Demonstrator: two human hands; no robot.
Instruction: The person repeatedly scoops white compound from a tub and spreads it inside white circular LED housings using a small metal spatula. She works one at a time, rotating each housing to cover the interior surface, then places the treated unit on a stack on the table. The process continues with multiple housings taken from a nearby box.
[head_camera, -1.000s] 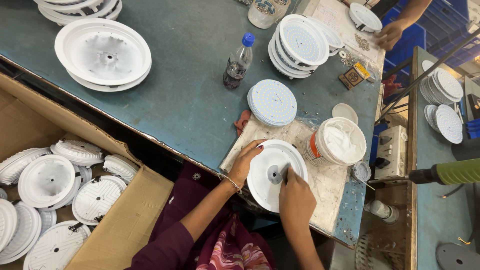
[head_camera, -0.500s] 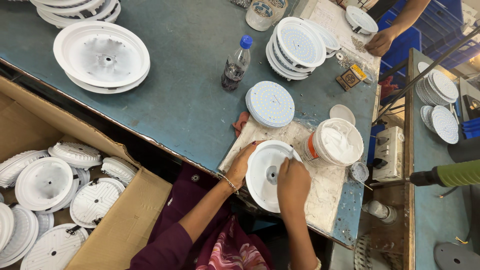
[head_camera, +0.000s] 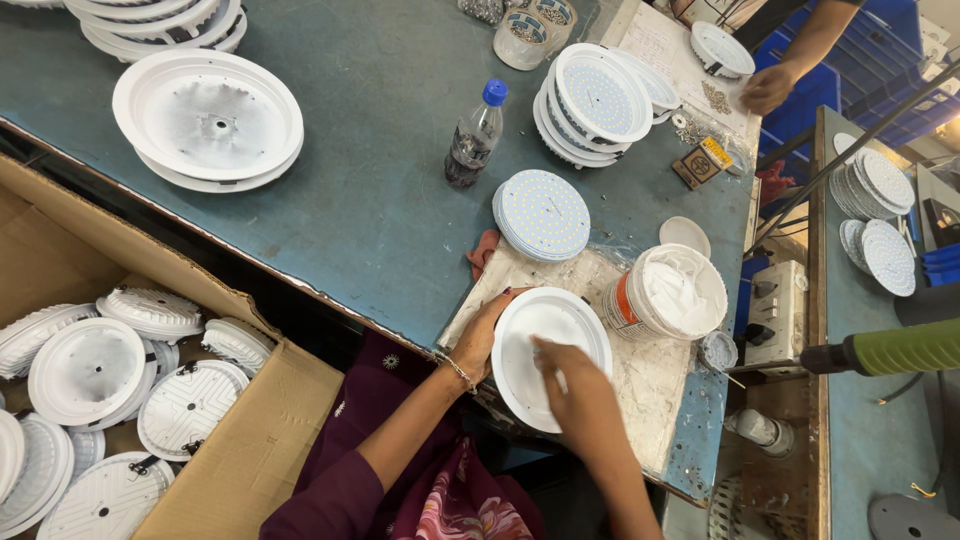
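A white round lamp housing (head_camera: 535, 335) lies dish-up on a paste-smeared board (head_camera: 640, 385) at the table's near edge. My left hand (head_camera: 482, 335) grips its left rim. My right hand (head_camera: 572, 392) reaches into the dish, fingers pressed to the inner face; I cannot tell whether they hold anything. Beside the housing stands an open white tub of white paste (head_camera: 680, 290). A stack of round LED boards (head_camera: 542, 213) sits just behind.
A plastic bottle (head_camera: 474, 133), stacked white housings (head_camera: 205, 120) and more housings with LED boards (head_camera: 597, 100) are on the blue table (head_camera: 370, 200). A cardboard box (head_camera: 240, 460) of housings stands at left. Another person's hand (head_camera: 768, 88) works at the far right. A green-handled tool (head_camera: 900, 350) lies right.
My right hand has slid from the dish's centre toward its lower right, wiping across the inner face. The left hand stays on the rim.
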